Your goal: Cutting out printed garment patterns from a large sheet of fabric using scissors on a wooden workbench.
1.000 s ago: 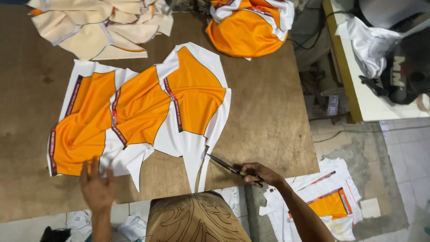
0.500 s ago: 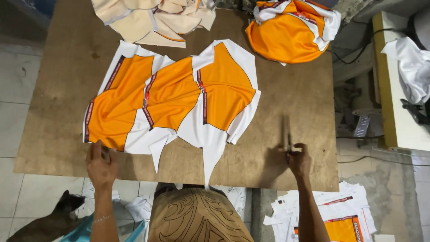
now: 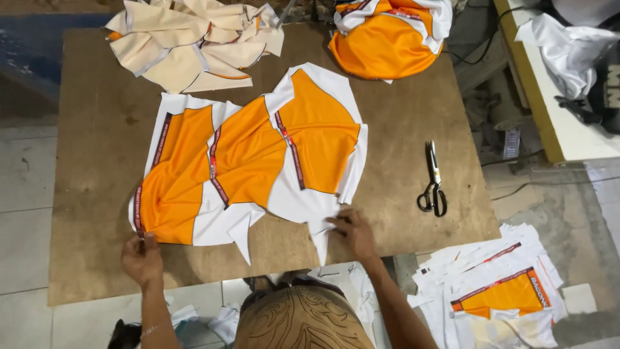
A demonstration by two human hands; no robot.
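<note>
The overlapping orange-and-white printed fabric panels [image 3: 248,165] lie spread flat across the middle of the brown board worktop [image 3: 413,103], their long run slanting from the near left corner up toward the far right. Both hands sit on the near edge of the cloth. The left hand [image 3: 142,258] has its fingers curled onto the lower left corner of the outermost panel, and I cannot tell whether it pinches the cloth or only presses it. The right hand [image 3: 353,234] lies open and flat, fingertips on the white pointed tail at the bottom right, holding nothing. The black-handled scissors [image 3: 433,181] rest on the bare board to the right of the panels, blades pointing away, nearer the right hand yet apart from it.

Cream fabric cut-offs [image 3: 194,45] and an orange bundle [image 3: 387,39] crowd the far edge; printed sheets [image 3: 497,291] are stacked on the tiled floor.
</note>
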